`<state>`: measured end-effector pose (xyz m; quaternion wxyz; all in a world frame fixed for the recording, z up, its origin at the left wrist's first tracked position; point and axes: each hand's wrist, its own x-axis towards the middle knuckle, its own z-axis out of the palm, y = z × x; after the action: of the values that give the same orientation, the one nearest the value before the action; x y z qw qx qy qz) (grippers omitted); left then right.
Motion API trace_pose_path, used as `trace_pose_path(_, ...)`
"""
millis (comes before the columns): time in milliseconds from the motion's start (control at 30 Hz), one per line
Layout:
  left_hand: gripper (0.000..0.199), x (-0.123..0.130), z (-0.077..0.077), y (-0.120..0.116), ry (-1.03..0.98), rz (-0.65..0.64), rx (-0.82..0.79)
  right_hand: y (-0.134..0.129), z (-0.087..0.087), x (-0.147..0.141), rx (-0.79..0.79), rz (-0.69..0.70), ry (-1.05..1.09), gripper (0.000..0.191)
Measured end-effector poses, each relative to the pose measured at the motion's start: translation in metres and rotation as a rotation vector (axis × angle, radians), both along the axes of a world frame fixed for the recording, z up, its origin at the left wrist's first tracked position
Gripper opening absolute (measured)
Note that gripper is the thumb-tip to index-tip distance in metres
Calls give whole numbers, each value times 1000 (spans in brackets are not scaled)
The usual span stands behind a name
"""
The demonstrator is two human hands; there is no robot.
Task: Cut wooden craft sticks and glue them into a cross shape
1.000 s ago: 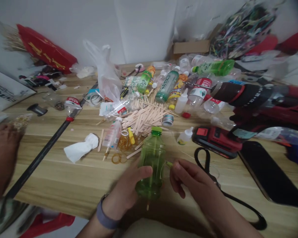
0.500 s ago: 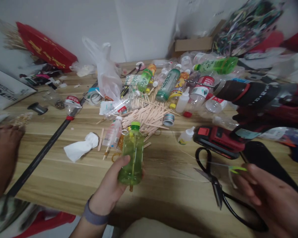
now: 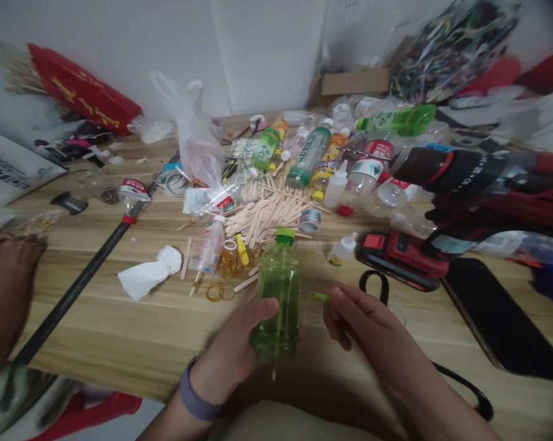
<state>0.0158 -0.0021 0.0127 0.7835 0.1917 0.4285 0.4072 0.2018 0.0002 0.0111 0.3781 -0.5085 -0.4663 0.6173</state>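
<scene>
My left hand (image 3: 239,340) is wrapped round the lower part of a green plastic bottle (image 3: 280,275) with a green cap, held upright above the table. A thin stick (image 3: 274,370) pokes out below its base. Just right of the bottle, my right hand (image 3: 365,321) pinches a small thin green strip (image 3: 320,297) between thumb and fingertips; the strip points at the bottle but looks apart from it. Under my right hand and forearm lie black-handled scissors (image 3: 477,392), their blades hidden. Rubber bands (image 3: 218,292) and a small yellow tool (image 3: 242,250) lie left of the bottle.
A red cordless drill (image 3: 407,254) and a black phone (image 3: 501,318) are on the right. Behind are wooden sticks (image 3: 269,211), several plastic bottles and small glue bottles (image 3: 343,250). On the left lie a black tube (image 3: 81,285), a crumpled tissue (image 3: 150,272) and another person's hands (image 3: 16,263).
My left hand has shifted right with the bottle. My right hand has moved left from beside the phone to the bottle, carrying the green strip, and now covers much of the scissors.
</scene>
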Motion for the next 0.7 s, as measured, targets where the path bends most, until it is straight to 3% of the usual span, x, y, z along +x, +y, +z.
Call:
trace_pose_path(133,40,2,0,-1,-21,-25,12,3,-2,-1,-9,36,1,53)
trace_pose_path(267,35,-2,-6,0,-12,9,-7,0,-5,12,-2,-15,-13,55)
trace_pose_path(467,37,-24,-8,11,52,189,-44,-11,-12,77,-141,-357,15,56)
trace_pose_path(533,38,-29,-8,14,59,226,-40,-12,-10,97,-116,-501,21,56)
trace_pose_path(633,39,-27,-7,14,54,238,-34,-10,-3,104,-15,-746,57,55)
trace_pose_path(700,41,-20,-6,13,45,205,-42,-8,-1,92,6,-748,35,56)
